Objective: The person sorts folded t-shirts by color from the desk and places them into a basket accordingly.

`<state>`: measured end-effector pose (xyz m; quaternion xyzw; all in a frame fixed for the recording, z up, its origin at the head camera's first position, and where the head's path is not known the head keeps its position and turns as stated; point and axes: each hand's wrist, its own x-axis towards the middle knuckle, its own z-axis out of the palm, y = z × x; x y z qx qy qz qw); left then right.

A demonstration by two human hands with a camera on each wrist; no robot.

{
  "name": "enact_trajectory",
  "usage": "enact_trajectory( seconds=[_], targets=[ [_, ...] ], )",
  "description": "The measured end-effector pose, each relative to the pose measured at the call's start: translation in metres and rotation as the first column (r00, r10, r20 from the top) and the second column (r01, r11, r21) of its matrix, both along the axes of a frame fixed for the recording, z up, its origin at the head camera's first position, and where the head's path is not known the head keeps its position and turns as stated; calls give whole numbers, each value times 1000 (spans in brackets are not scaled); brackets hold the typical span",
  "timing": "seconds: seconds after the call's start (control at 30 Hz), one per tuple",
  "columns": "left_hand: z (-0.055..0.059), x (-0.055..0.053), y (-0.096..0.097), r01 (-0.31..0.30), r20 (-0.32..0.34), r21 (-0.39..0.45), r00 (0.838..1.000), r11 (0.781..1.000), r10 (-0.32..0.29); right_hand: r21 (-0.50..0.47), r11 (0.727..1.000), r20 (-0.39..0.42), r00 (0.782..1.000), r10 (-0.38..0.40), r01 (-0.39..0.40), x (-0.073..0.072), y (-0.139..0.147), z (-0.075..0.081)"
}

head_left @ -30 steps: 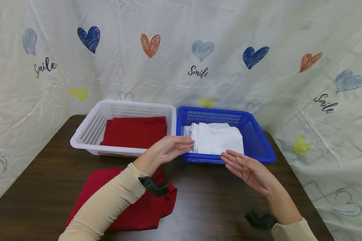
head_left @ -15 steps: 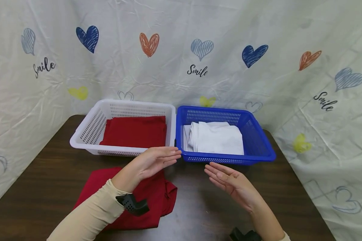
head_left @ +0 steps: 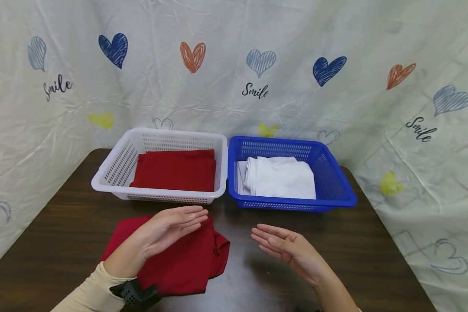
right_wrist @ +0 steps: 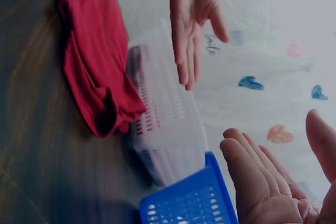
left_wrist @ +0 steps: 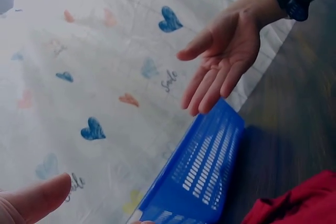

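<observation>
My left hand (head_left: 171,229) hovers over a folded red cloth (head_left: 183,268) on the table, its fingers straight and nothing held. Facing it from the right, my right hand (head_left: 288,251) is held above the bare wood, fingers extended and palm turned inward. Behind them stands a white basket (head_left: 101,181) with folded red fabric (head_left: 175,170) inside. Beside it a blue basket (head_left: 335,190) contains folded white fabric (head_left: 282,177). Both hands also show with straight fingers in the right wrist view, where the red cloth (right_wrist: 97,51) has a loose fold at one end.
The baskets stand side by side at the back of a dark wooden table (head_left: 35,247). A pale curtain (head_left: 218,99) printed with hearts hangs close behind and along the sides. Black bands (head_left: 134,294) are worn at the wrists.
Both hands have drawn back from the blue basket toward the person and leftward. The left hand is now over the red cloth on the table. Baskets and fabrics have stayed put.
</observation>
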<state>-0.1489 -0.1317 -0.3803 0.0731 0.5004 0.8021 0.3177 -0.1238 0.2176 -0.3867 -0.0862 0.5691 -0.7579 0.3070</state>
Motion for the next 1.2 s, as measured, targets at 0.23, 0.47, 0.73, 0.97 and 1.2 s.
enact_trajectory(
  seconds=[0.23,0.47,0.73,0.97,1.2],
  targets=[
    [-10,14,-31,-10,15,25,1000,1000,10,13,1000,63,998,18,-19,3,-1,-8],
    [-17,20,-59,-29,-21,94,999,995,31,-2,999,71,997,37,-37,5,-3,-17],
    [-22,27,-93,-50,-36,194,998,980,58,42,998,131,991,34,-39,6,-12,-26],
    [-28,33,-119,-87,-58,201,993,976,101,22,997,147,987,68,-72,7,-22,-32],
    [-38,39,-138,-232,-113,-36,967,972,227,42,997,156,986,59,-66,7,-27,-38]
  ],
)
